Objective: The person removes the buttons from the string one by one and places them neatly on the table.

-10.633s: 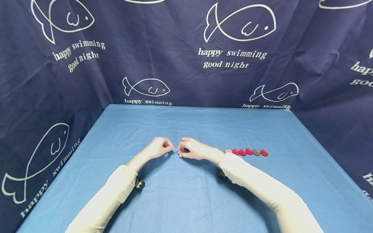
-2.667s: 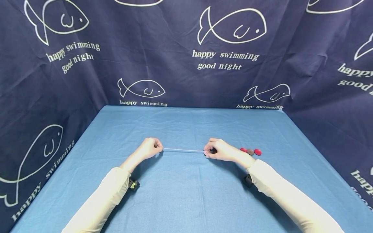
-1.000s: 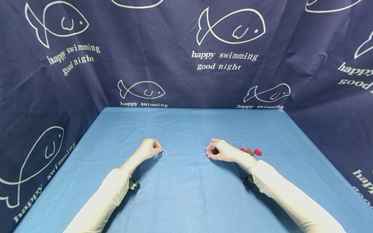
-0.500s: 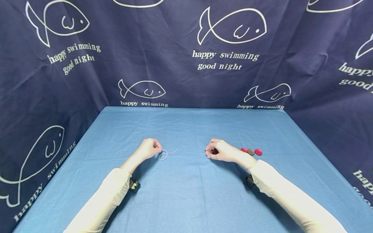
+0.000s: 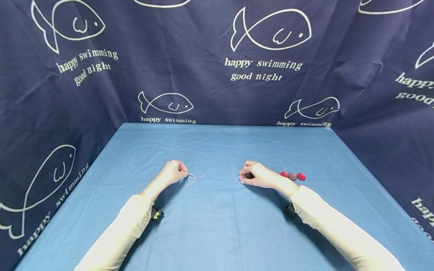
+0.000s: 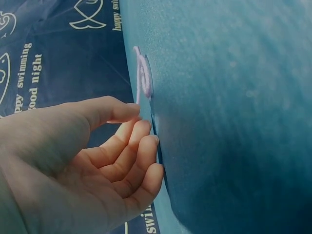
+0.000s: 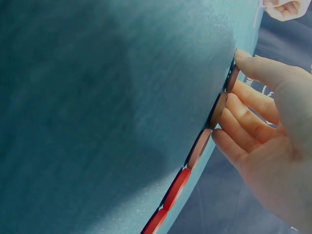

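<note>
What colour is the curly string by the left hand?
The string is pale lilac, almost white; the left wrist view shows it best.

Head view: from above the table's [image 5: 217, 233] near edge, facing the far edge and fish-print backdrop [image 5: 217, 75].
Left wrist view: very near, skimming the cloth past the left hand [image 6: 83, 165].
Right wrist view: likewise close beside the right hand [image 7: 273, 146].
Shared: both hands, blue tabletop.
</note>
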{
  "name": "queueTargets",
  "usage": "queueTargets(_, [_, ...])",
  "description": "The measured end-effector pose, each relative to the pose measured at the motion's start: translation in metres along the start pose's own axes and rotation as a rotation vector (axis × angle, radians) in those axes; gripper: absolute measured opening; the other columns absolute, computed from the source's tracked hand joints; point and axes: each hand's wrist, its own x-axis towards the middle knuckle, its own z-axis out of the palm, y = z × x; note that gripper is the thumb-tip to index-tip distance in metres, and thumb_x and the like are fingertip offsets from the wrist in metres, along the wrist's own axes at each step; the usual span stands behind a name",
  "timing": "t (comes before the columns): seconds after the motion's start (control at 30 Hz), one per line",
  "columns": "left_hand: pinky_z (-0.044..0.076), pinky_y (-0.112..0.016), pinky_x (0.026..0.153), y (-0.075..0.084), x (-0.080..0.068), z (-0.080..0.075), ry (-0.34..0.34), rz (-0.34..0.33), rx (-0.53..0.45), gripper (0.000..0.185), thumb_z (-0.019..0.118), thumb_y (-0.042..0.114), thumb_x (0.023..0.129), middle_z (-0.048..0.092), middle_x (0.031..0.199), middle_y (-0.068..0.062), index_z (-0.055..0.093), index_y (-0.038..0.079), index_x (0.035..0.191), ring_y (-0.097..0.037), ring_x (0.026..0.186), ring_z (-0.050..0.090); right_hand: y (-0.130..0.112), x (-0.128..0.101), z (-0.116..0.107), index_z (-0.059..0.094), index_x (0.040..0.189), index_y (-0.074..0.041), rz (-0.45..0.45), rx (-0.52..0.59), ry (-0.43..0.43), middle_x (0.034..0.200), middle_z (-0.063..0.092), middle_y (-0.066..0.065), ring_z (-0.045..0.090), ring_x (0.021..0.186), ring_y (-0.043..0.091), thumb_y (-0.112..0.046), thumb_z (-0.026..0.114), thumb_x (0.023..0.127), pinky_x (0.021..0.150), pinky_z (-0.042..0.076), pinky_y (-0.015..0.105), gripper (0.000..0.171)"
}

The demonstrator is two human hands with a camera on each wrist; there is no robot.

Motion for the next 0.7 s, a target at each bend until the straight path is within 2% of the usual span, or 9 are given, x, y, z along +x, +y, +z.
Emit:
queueTargets(0.23, [0.046,-0.024,0.059,0.0018,0.0036,-0.0015,0.010,-0.008,0.000,0.009,0.066,0.007,0.077,0.065,0.073,-0.009,0.066,0.000,0.082,-0.014,0.062,0.057,0.0011,0.0023,-0.0012,0.068,0.088,-0.008,-0.005,-0.004,0.013,0.082,0.055,0.005,0.051,0.075,0.016,-0.014,0.071,0.082,0.069,0.043,0.024,0.009])
queueTargets(0.47, [0.046,-0.025,0.061,0.0006,0.0056,-0.0002,-0.009,-0.026,0.004,0.010,0.066,0.008,0.078,0.065,0.074,-0.008,0.066,0.000,0.084,-0.015,0.065,0.057,0.0026,0.0038,0.0006,0.069,0.091,-0.008,0.044,0.004,-0.011,0.085,0.055,0.005,0.052,0.076,0.015,-0.015,0.070,0.082,0.071,0.045,0.025,0.011])
queueTargets(0.7, [0.048,-0.028,0.065,-0.0010,0.0027,0.0016,-0.034,-0.045,0.036,0.011,0.065,0.010,0.080,0.066,0.079,-0.009,0.067,0.001,0.085,-0.018,0.070,0.058,0.0044,-0.0016,0.0021,0.068,0.103,-0.003,0.013,-0.005,-0.005,0.089,0.058,0.007,0.052,0.077,0.017,-0.017,0.069,0.084,0.070,0.044,0.026,0.024])
